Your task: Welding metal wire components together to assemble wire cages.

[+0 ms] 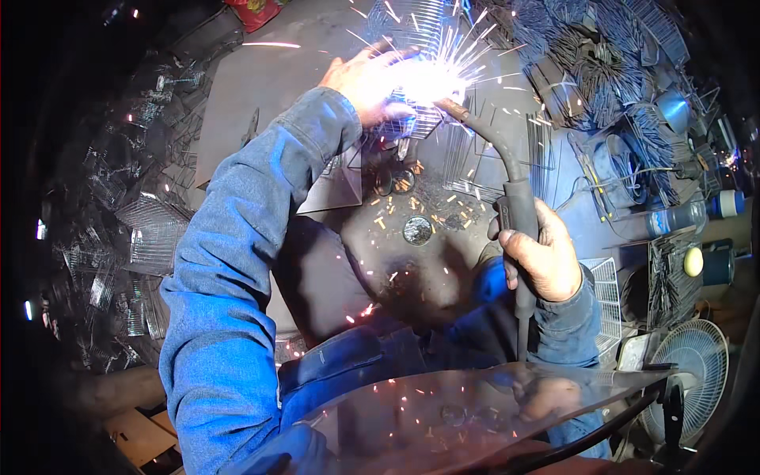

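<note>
At the top centre my left hand (368, 83) is closed on a wire rack (421, 24) of thin parallel rods, its fingers partly washed out by glare. A welding torch (518, 210) is gripped upright in my right hand (548, 257), at the centre right. The torch's bent neck (503, 150) slants up and left, its tip at a bright white arc beside my left fingers. Sparks fly out all round. Glare hides the exact spot where tip and rack meet.
A flat metal sheet (245, 103) lies under my left arm. Finished-looking wire racks (154, 237) heap up on the left; wire bundles (586, 71) fill the upper right. Below are a round tin (417, 230), scattered small tan stubs, a fan (689, 372) and a tinted visor (443, 412).
</note>
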Motion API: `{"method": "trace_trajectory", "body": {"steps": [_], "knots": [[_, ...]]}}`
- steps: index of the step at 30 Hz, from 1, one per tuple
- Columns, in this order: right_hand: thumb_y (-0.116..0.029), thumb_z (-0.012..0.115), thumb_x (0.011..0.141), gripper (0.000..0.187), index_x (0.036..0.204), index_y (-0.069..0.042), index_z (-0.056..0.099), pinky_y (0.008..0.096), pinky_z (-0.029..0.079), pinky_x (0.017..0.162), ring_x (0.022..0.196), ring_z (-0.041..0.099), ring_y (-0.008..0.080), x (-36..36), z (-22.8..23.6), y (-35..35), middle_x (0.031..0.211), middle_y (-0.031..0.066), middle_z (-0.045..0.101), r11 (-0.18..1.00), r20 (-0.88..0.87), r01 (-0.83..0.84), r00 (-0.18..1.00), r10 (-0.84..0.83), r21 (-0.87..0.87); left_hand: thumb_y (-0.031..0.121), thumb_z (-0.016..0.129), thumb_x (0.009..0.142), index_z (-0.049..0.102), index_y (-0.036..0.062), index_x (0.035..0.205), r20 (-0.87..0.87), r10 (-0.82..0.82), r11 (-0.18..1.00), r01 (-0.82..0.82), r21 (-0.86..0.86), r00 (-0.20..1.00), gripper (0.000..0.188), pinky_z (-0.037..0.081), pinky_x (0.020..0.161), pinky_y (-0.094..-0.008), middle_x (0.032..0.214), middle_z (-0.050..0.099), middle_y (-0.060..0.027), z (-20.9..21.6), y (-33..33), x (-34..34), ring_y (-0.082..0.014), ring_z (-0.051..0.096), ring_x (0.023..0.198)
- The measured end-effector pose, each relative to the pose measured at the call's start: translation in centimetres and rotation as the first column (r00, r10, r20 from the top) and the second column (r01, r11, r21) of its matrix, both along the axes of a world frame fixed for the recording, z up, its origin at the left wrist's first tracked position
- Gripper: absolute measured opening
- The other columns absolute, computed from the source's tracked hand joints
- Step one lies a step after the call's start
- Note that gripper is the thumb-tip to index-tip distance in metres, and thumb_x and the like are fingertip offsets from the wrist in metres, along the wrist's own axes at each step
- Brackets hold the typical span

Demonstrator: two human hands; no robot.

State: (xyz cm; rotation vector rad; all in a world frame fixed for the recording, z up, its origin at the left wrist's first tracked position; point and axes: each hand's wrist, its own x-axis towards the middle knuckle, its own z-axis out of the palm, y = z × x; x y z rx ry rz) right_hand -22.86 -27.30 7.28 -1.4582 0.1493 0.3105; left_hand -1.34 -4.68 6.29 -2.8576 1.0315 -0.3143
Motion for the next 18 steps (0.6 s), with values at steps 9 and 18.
{"method": "trace_trajectory", "body": {"steps": [9,18], "knots": [[-0.01,0.057,0.082,0.023,0.1,0.0,0.049,0.0233,0.039,0.042,0.046,0.046,0.0088,-0.1,-0.1,-0.1,0.073,0.0037,0.052,1.0,0.004,-0.01,1.0,0.01,-0.013,0.057,0.06,0.075,0.041,0.026,0.134,-0.022,-0.006,1.0,0.007,0.03,1.0,0.069,0.034,0.096,-0.0624,0.141,0.036,-0.0026,0.0,0.1,0.4,-0.0274,0.027,0.133],[-0.01,0.057,0.082,0.025,0.103,0.002,0.05,0.0226,0.042,0.043,0.048,0.049,0.0085,0.0,-0.9,-0.6,0.076,0.004,0.055,1.0,0.003,-0.011,1.0,0.011,-0.017,0.054,0.064,0.073,0.033,0.03,0.137,-0.008,0.026,1.0,-0.026,0.018,1.0,0.075,0.032,0.096,-0.0658,0.144,0.032,0.0062,-0.3,0.3,0.6,-0.0237,0.027,0.134]]}}
